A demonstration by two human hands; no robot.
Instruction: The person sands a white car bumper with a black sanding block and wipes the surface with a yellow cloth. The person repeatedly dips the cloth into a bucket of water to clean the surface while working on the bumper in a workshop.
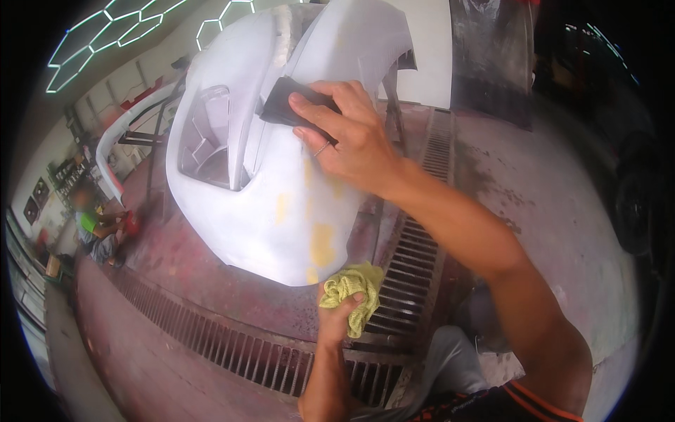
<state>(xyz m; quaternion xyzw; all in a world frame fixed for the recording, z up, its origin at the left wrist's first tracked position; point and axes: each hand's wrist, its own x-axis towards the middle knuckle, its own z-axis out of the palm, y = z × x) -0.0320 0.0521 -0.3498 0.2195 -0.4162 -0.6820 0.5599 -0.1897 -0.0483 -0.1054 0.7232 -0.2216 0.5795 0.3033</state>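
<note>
A white car bumper shell, dulled like primer and marked with yellowish patches, stands directly under and to the left of the right hand's fingers. The right hand is partly closed, its fingers bent over a black pad that lies against the shell; a thin ring circles the lowest digit in view. Left of those fingers is a recessed opening in the bumper.

Below them, at the shell's lower edge, the left hand is closed around a crumpled yellow cloth, thumb pressed across it; whether its fingers touch the shell cannot be told. Just right of the cloth runs a slotted metal floor grate, set in a reddish, stained floor.

Well off to the left of both hands, a co-worker in grey and green sits low near a second, pale bumper. Far above the fingers, to the left, glow hexagonal ceiling lights; to the upper right hangs dark plastic sheeting.
</note>
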